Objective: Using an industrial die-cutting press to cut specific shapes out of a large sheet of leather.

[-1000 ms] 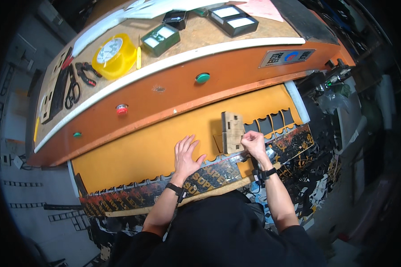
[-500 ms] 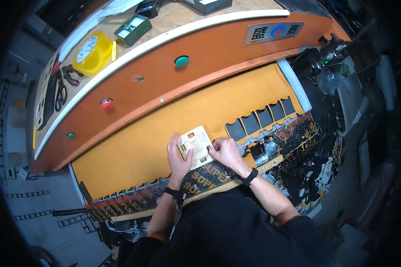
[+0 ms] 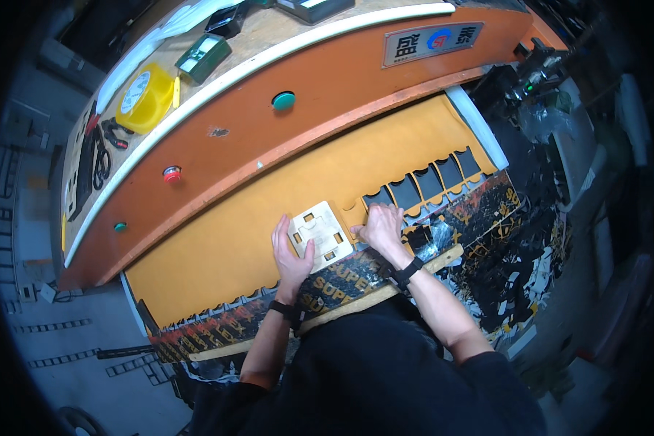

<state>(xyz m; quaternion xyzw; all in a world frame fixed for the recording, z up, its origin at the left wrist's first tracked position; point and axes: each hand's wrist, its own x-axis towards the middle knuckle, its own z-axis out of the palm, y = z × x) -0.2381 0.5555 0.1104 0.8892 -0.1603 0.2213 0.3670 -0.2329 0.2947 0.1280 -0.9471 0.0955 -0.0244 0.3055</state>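
Observation:
A pale flat board (image 3: 318, 236) with several square cut-outs lies on an orange-yellow sheet (image 3: 254, 218). My left hand (image 3: 292, 254) rests at its left edge, fingers stretched out and thumb on the board's top. Just right of the board, my right hand (image 3: 382, 227) is closed, its fingertips pinching the lower edge of a cut piece of the sheet (image 3: 352, 215). Part of that piece is hidden by the fingers. Beyond it, a row of dark openings (image 3: 405, 192) runs along the sheet's near edge, with thin orange strips between them.
An orange machine beam (image 3: 225, 156) crosses behind the sheet, bearing a green button (image 3: 283, 100) and a red button (image 3: 171, 174). On top stand a yellow round container (image 3: 147, 98) and a green box (image 3: 203, 57). Dark offcuts (image 3: 512, 291) pile up at right.
My right hand has moved right, off the board's edge and onto the sheet beside it. My left hand stays on the board. The view has shifted slightly.

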